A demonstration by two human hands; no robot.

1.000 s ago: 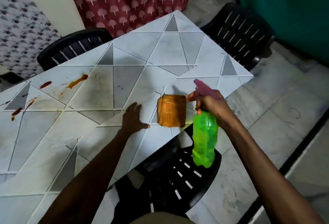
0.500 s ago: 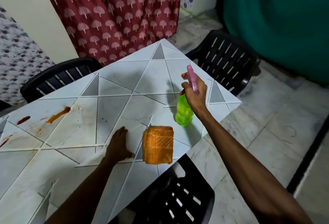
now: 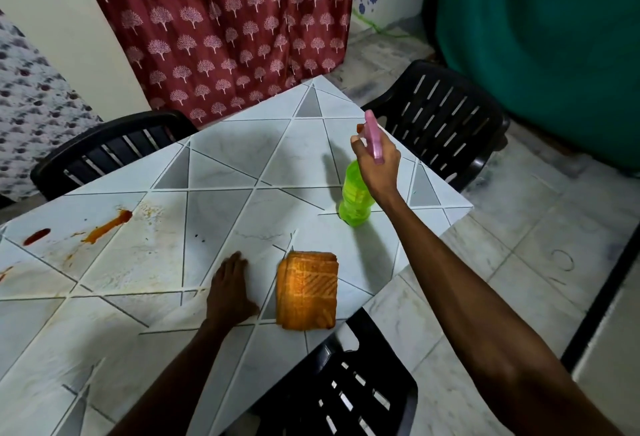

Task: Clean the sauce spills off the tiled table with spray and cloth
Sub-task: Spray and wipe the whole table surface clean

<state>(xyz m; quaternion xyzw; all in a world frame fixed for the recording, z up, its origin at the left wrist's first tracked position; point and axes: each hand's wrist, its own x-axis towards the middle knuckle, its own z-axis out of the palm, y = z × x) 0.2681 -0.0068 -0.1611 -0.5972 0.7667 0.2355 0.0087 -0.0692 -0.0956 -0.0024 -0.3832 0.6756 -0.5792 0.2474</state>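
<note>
Two sauce marks (image 3: pixel 109 224) lie far left on the bench (image 3: pixel 242 145), a dark red blob and an orange streak, with fainter smears by the left edge. The left grip (image 3: pixel 230 288) lies flat on the tiles with straight fingers and holds nothing. It is just left of the folded orange cloth (image 3: pixel 307 291). Farther off and to the right, the green spray bottle (image 3: pixel 355 193) is upright near the right corner. I cannot tell whether its base touches the tiles. The right grip (image 3: pixel 375 165) is curled round its pink trigger head (image 3: pixel 374 138) from above.

The bottle is well apart from the spills, so I judge the step in hand is bringing it to them. It should cross leftward over the cloth with the nozzle tipped down at the streak, then give short bursts so the mist stays on the stains. The cloth should stay where it lies until the sauce is wet.

A second ago the bottle hung off the near edge, above the black chair (image 3: pixel 346 394). It has since moved over the bench and beyond the cloth. The left grip and the cloth have not shifted.
</note>
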